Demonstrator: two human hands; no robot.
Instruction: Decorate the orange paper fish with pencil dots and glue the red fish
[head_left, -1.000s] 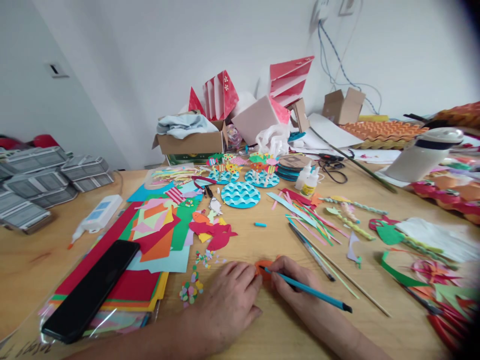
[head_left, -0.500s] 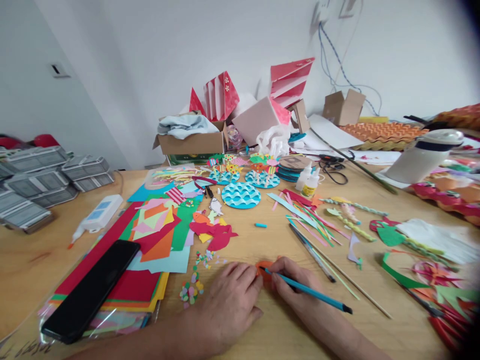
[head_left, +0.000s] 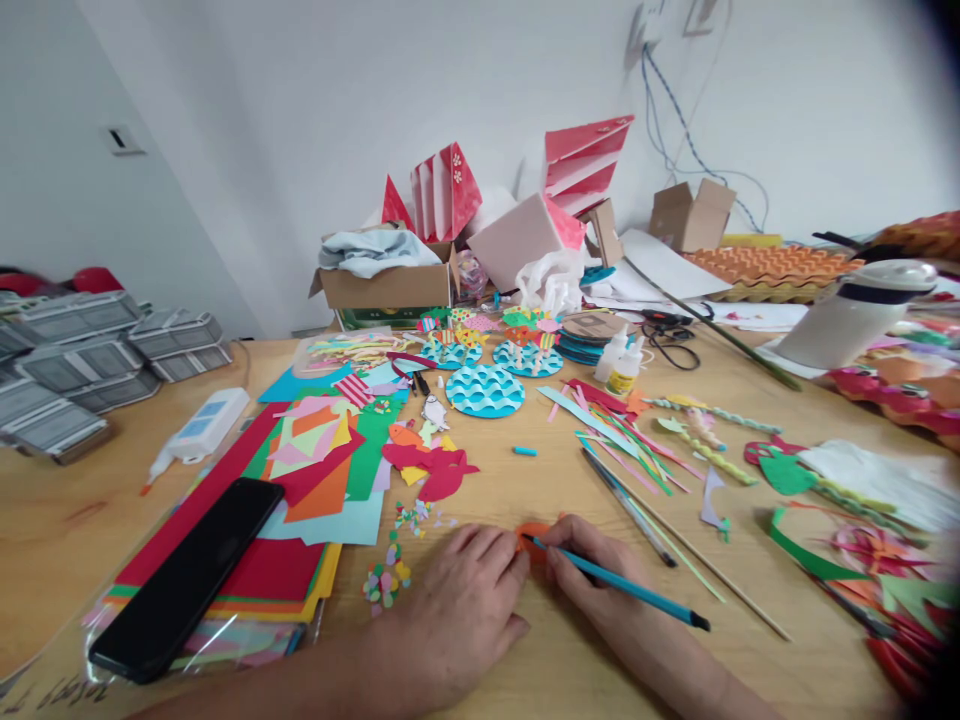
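A blue felt-tip pen lies in the grip of my right hand, closed round it near the tip. Its point rests on a small orange paper piece, partly covered by both hands. My left hand holds that paper against the table, its bent fingertips at the left edge and its thumb apart. Beyond the hands lies a small blue pen cap. Left of my left hand are scattered small coloured paper dots. Red paper fish shapes lie farther up.
A black phone rests on stacked coloured paper at left. Paper strips, a thin wooden stick and red-handled scissors lie to the right. Blue wavy discs and glue bottles stand farther back.
The whole view has shifted slightly, so things appear a little farther right. Both hands, the pen and the orange paper keep nearly the same positions relative to one another.
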